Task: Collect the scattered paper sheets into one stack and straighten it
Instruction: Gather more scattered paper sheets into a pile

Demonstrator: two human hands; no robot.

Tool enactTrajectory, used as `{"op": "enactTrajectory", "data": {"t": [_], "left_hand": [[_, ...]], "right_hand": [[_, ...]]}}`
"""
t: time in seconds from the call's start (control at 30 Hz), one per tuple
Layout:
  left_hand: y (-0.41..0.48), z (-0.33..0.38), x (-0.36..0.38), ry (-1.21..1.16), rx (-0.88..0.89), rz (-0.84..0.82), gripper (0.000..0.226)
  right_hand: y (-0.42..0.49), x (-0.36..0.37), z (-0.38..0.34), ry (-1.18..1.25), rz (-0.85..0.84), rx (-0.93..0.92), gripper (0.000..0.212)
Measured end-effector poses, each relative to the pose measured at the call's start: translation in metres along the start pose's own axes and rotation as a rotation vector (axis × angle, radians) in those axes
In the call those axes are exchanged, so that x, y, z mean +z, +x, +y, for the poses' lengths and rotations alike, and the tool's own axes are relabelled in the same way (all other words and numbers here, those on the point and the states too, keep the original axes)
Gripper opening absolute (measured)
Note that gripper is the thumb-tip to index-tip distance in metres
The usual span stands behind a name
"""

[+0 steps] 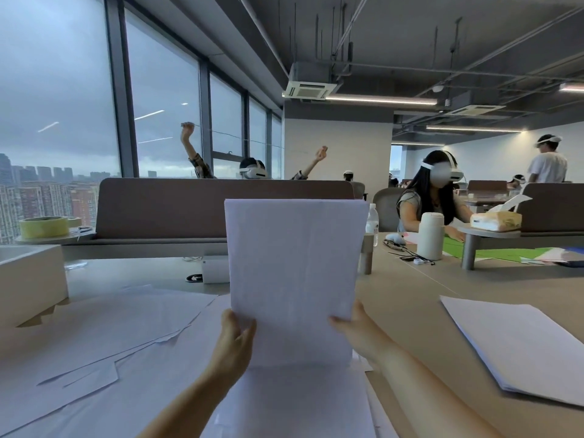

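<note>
I hold a stack of white paper sheets (294, 279) upright in front of me, its lower edge standing on more sheets lying on the table. My left hand (235, 335) grips the stack's left edge near the bottom, thumb on the near face. On the other side my right hand (354, 327) grips the right edge the same way. Several loose white sheets (104, 336) lie scattered and overlapping across the table to the left. A separate neat pile of sheets (521, 346) lies at the right.
A white box (28, 279) stands at the left edge. A small white device (215, 270) sits behind the stack. Farther back are a brown divider (164, 207), a tape roll (44, 226), a white bottle (430, 235), a tissue box (495, 221) and people wearing headsets.
</note>
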State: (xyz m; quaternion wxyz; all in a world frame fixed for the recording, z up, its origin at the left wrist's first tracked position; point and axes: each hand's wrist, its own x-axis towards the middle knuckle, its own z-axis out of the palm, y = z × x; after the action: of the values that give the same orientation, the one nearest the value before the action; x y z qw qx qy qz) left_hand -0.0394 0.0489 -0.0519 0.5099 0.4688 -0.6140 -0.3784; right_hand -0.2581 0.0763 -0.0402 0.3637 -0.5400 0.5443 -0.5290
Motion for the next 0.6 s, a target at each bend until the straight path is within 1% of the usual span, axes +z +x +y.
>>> {"op": "enactTrajectory", "data": {"t": [0.03, 0.07, 0.1, 0.17, 0.23, 0.3, 0.37, 0.43, 0.47, 0.53, 0.6], "left_hand": [[0.002, -0.005, 0.000, 0.058, -0.019, 0.009, 0.009], [0.007, -0.007, 0.000, 0.101, -0.031, 0.024, 0.006], [0.010, -0.005, 0.000, 0.129, -0.039, 0.028, 0.005], [0.014, 0.005, 0.006, 0.141, -0.021, 0.004, 0.011], [0.015, 0.020, 0.019, 0.114, 0.003, -0.033, 0.019], [0.014, 0.034, 0.041, 0.077, -0.033, -0.072, 0.013], [0.014, 0.044, 0.062, 0.054, -0.080, -0.128, 0.017], [0.012, 0.051, 0.089, 0.018, -0.122, -0.218, 0.027], [0.008, 0.055, 0.104, -0.007, -0.139, -0.251, 0.026], [0.006, 0.060, 0.140, -0.040, -0.168, -0.293, 0.028], [0.003, 0.065, 0.178, -0.082, -0.245, -0.345, 0.030]], "right_hand": [[-0.003, -0.001, 0.001, -0.050, -0.011, -0.008, 0.042], [-0.005, -0.003, 0.000, -0.086, -0.019, -0.027, 0.041], [-0.006, -0.006, -0.002, -0.106, -0.007, -0.039, 0.046], [-0.005, -0.015, -0.005, -0.127, 0.054, -0.019, 0.045], [-0.005, -0.028, -0.005, -0.131, 0.166, 0.029, 0.036], [-0.012, -0.049, -0.004, -0.138, 0.265, 0.080, 0.030], [-0.024, -0.072, -0.006, -0.126, 0.321, 0.108, 0.025], [-0.040, -0.098, -0.007, -0.120, 0.362, 0.118, 0.009], [-0.049, -0.112, -0.006, -0.128, 0.383, 0.118, 0.009], [-0.064, -0.144, 0.000, -0.177, 0.448, 0.131, 0.017], [-0.078, -0.177, 0.010, -0.240, 0.535, 0.146, 0.022]]}}
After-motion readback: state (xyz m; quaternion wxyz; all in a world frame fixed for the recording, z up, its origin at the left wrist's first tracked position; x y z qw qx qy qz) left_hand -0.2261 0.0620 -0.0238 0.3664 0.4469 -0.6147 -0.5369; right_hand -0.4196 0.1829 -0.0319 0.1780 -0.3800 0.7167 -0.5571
